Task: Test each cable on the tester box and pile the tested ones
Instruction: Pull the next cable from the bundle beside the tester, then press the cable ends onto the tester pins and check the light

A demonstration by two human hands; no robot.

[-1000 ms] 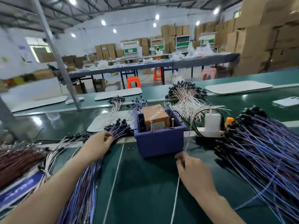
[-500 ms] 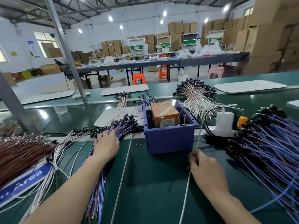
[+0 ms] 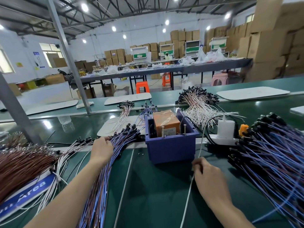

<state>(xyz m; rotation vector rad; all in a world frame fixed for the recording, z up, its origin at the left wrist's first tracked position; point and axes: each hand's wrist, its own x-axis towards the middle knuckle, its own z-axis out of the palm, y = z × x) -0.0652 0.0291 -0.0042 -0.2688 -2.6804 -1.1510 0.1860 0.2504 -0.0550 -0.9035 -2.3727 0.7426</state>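
Observation:
The tester box [image 3: 171, 147] is a blue plastic bin holding an orange unit [image 3: 165, 121], with two metal pins standing at its front rim. My left hand [image 3: 102, 149] rests on a long bundle of blue-purple cables [image 3: 100, 186] left of the box, fingers curled among the black connector ends. My right hand [image 3: 206, 174] sits in front of the box and pinches a thin white cable [image 3: 199, 145] that runs up past the box's right side. A big pile of blue-purple cables [image 3: 269, 158] lies to the right.
Brown cables [image 3: 21, 163] and thin white ones [image 3: 65, 155] lie at the left over a blue sign [image 3: 28, 191]. A white plug adapter [image 3: 225, 128] on a power strip sits right of the box. White cables [image 3: 199, 106] are heaped behind it. A steel post [image 3: 16, 111] rises at left.
My left hand has slid a little further up the blue-purple bundle toward its connector ends. My right hand keeps pinching the white cable. The camera has shifted slightly.

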